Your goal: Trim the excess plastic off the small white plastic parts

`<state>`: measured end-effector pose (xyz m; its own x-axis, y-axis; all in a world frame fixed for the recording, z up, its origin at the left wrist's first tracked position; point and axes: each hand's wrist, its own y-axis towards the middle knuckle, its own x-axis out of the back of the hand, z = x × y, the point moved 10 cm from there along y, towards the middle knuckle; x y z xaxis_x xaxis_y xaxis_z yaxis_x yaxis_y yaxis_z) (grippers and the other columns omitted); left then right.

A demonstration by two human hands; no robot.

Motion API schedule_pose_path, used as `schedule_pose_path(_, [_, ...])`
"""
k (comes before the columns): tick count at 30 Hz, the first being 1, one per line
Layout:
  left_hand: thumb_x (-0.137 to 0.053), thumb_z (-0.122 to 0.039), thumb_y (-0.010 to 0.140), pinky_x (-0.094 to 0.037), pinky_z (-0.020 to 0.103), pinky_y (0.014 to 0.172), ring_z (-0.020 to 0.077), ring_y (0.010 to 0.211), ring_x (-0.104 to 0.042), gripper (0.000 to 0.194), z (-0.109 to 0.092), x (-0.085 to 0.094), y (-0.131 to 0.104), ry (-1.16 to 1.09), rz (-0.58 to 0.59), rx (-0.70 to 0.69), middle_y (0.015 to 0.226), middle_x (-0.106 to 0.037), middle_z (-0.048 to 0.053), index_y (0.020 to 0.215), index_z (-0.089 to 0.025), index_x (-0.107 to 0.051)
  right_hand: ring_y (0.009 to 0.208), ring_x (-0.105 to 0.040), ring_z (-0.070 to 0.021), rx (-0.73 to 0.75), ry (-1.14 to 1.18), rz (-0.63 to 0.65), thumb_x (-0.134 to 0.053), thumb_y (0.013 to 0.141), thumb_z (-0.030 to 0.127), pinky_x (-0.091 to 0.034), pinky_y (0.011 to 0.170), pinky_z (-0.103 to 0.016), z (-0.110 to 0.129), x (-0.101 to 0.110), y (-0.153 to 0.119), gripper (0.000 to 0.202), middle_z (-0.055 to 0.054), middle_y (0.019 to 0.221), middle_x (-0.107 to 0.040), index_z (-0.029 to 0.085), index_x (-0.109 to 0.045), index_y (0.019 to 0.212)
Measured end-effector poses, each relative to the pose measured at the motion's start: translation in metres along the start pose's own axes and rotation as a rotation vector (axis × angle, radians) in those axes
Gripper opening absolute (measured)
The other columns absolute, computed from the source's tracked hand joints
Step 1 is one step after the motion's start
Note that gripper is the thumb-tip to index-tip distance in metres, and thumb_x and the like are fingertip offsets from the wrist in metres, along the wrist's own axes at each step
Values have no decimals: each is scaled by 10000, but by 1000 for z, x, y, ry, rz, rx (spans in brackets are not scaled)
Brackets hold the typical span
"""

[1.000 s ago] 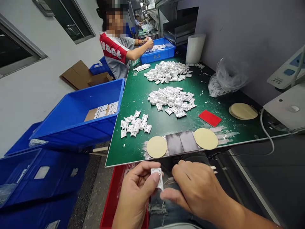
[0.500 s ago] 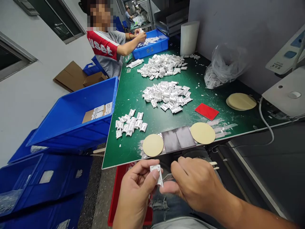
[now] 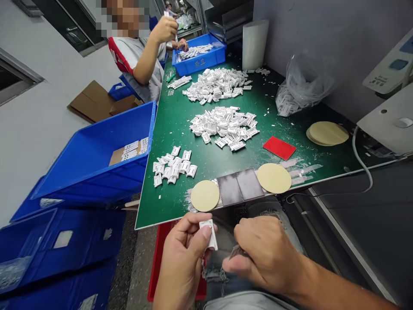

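Note:
My left hand [image 3: 189, 247] pinches a small white plastic part [image 3: 209, 234] between thumb and fingers, just in front of the table's near edge. To its right, my right hand [image 3: 266, 254] is closed round a small tool [image 3: 237, 250], of which a thin metal-looking piece shows by the thumb; the rest is hidden. The tool and the white part are apart. Beyond my hands, two dark square pads [image 3: 240, 187] lie between two pale yellow discs [image 3: 204, 196] on the green table [image 3: 167, 211]. A small group of white parts [image 3: 174, 165] lies to the left.
Two larger piles of white parts [image 3: 224, 125] lie farther back, near a red card [image 3: 279, 147] and a plastic bag [image 3: 300, 88]. A person [image 3: 138, 56] works by a blue tray [image 3: 201, 62]. A large blue bin [image 3: 97, 150] stands left; a white machine [image 3: 387, 120] is right.
My right hand has drawn slightly away from the white part, with the tool. My left hand has shifted slightly left. The other person has raised a hand holding something white. The view has shifted slightly.

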<state>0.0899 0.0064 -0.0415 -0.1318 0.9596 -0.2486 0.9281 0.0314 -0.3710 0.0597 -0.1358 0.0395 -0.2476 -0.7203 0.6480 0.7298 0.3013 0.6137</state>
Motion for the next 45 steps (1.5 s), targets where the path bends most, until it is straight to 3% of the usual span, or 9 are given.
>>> schedule_pose_path(3, [-835, -345, 663, -460, 176, 561, 109, 640, -585, 296, 0, -1, 2, 52, 35, -27, 764, -678, 28, 884, -192, -709, 520, -374, -88, -251, 394, 149, -384, 951, 616, -232, 517, -271, -15, -18, -1, 510, 43, 603, -439, 182, -476, 698])
schedule_pose_path(6, [-797, -376, 714, -495, 197, 641, 133, 722, -615, 288, 5, -7, 0, -8, 105, 1, 825, -685, 39, 936, -211, -717, 556, -363, -75, -491, 709, 322, -401, 994, 418, -264, 527, -235, -20, -42, -7, 354, 59, 628, -422, 189, -467, 732])
schedule_pose_path(9, [-783, -367, 734, -514, 213, 714, 153, 800, -644, 249, 10, -14, -4, -118, 168, 54, 888, -702, 52, 924, -221, -716, 577, -339, -79, -563, 797, 317, -407, 992, 368, -267, 538, -230, -21, -47, -9, 311, 64, 642, -404, 196, -456, 737])
schedule_pose_path(13, [-802, -304, 720, -518, 200, 744, 145, 833, -659, 199, 10, -20, -7, -143, 218, 70, 923, -722, 42, 876, -223, -709, 559, -331, -78, -504, 603, 338, -456, 951, 265, -232, 534, -247, -23, -46, -12, 290, 65, 624, -381, 203, -361, 684])
schedule_pose_path(16, [-802, -304, 720, -525, 206, 766, 170, 884, -682, 181, 11, -18, -5, -117, 173, 83, 911, -735, 53, 844, -212, -708, 552, -358, -82, -402, 413, 277, -448, 954, 239, -234, 541, -258, -23, -32, -12, 264, 62, 629, -407, 206, -377, 702])
schedule_pose_path(20, [-791, -329, 730, -547, 219, 723, 147, 766, -695, 171, 11, -16, -2, -90, 132, 97, 900, -734, 27, 836, -223, -709, 583, -457, -130, -116, 77, 111, -443, 974, 478, -264, 566, -295, -6, -5, -5, 358, 9, 668, -524, 174, -527, 804])
schedule_pose_path(24, [-791, -326, 727, -549, 211, 673, 139, 715, -686, 156, 10, -16, -2, -61, 157, 65, 866, -724, 23, 783, -208, -705, 551, -407, -173, 41, -251, 96, -353, 947, 625, -212, 547, -331, 6, -5, 0, 532, -12, 598, -494, 189, -555, 719])
schedule_pose_path(30, [-818, -321, 691, -539, 189, 625, 132, 705, -664, 174, 13, -10, -2, -19, 125, 60, 858, -708, 19, 756, -206, -705, 525, -313, -184, 56, -444, 59, -251, 951, 647, -157, 539, -347, 8, -1, 5, 592, -13, 549, -425, 215, -500, 633])
schedule_pose_path(45, [-806, -320, 708, -534, 183, 616, 119, 686, -654, 176, 12, -13, 0, -39, 100, 62, 851, -705, 32, 771, -186, -710, 540, -277, -183, 52, -485, 99, -307, 984, 568, -136, 554, -355, 6, -6, 4, 508, -4, 549, -400, 230, -449, 632])
